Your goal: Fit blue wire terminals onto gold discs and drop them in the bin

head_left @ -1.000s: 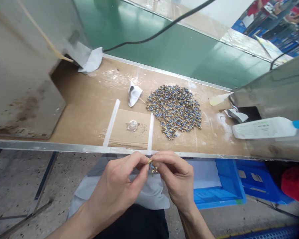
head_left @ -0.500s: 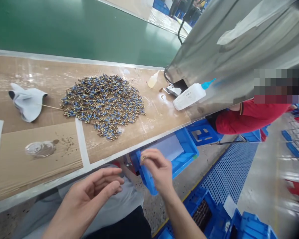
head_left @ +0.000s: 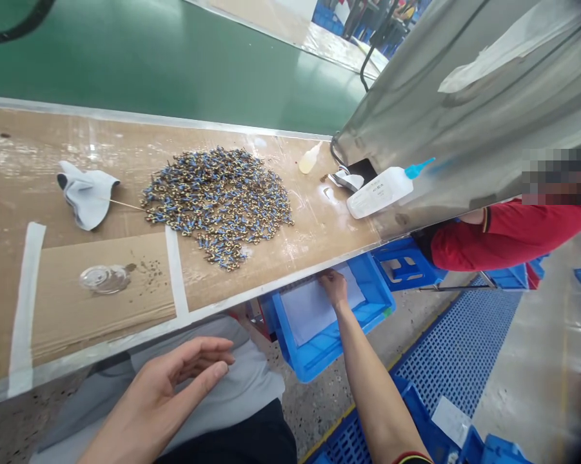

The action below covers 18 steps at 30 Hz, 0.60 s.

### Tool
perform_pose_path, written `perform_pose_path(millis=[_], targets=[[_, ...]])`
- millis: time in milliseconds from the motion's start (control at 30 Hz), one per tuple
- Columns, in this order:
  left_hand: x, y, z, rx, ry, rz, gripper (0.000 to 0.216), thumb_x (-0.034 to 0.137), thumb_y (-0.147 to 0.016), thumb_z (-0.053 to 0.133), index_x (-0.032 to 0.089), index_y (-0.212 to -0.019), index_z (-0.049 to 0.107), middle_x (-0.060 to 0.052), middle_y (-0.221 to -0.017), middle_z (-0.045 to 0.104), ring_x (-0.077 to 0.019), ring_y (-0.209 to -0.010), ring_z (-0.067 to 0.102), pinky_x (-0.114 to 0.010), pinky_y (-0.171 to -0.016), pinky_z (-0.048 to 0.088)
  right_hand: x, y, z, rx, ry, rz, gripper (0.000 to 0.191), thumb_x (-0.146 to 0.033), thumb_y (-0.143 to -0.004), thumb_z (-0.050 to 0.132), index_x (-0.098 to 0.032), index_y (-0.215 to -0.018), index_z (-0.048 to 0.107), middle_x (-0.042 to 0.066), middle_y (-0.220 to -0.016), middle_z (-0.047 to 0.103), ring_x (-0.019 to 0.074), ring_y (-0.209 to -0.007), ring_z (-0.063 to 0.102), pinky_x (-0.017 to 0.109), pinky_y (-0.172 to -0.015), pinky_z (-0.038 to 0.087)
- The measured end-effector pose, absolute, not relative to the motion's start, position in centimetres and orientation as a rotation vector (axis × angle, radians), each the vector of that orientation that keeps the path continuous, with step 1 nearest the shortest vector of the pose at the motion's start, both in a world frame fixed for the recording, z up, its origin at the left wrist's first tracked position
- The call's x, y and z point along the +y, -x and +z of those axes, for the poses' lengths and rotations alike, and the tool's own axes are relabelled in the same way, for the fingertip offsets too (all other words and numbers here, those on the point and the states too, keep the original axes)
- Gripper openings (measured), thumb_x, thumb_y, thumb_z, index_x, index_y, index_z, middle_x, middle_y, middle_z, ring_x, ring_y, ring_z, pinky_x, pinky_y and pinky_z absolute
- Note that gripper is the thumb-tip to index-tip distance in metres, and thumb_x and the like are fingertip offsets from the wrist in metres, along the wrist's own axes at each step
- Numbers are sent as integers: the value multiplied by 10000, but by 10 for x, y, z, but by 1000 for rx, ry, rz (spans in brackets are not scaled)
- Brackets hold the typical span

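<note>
Below the bench (head_left: 319, 225) edge, the right hand (head_left: 333, 287) reaches into the blue bin (head_left: 319, 351), fingertips on its white sheet (head_left: 307, 309), pinched or flat I cannot tell, while the left hand (head_left: 174, 386) hovers spread-fingered over the lap (head_left: 246, 386); lifting out likely calls for clearing that edge.

bench (head_left: 319, 232): brown board top, metal edge | behind: green belt (head_left: 174, 71) | floor (head_left: 314, 412): speckled concrete, blue grid mat (head_left: 454, 354)

grey apron (head_left: 251, 386) over black trousers (head_left: 244, 444), bare forearms (head_left: 367, 380)
</note>
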<state>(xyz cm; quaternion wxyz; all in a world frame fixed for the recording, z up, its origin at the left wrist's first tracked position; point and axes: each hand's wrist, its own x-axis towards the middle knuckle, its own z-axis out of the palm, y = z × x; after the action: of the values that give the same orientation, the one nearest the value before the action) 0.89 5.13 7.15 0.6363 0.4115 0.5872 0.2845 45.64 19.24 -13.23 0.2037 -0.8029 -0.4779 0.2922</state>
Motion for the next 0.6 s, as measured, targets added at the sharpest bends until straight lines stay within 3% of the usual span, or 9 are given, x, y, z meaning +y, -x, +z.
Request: perform_pose_path(millis=[300, 600], targets=[[47, 4, 66, 1351, -943, 665, 355, 573, -950, 823, 279, -1137, 887, -67, -1104, 905, -291, -1022, 868, -327, -950, 695, 190, -459, -148, -1390, 2236, 787, 381, -432, -1074, 774, -185, -1356, 709, 100, -1368, 727, 249, -1151, 746, 456, -988, 671], [47, 7, 68, 1342, -929, 682, 348, 540, -943, 808, 254, -1124, 887, -85, -1081, 907, -322, -1039, 866, -404, -980, 707, 189, -444, -126, -1335, 2180, 747, 347, -437, -1076, 774, -176, -1299, 724, 84, -1285, 750, 223, -1069, 755, 417, -931, 676]])
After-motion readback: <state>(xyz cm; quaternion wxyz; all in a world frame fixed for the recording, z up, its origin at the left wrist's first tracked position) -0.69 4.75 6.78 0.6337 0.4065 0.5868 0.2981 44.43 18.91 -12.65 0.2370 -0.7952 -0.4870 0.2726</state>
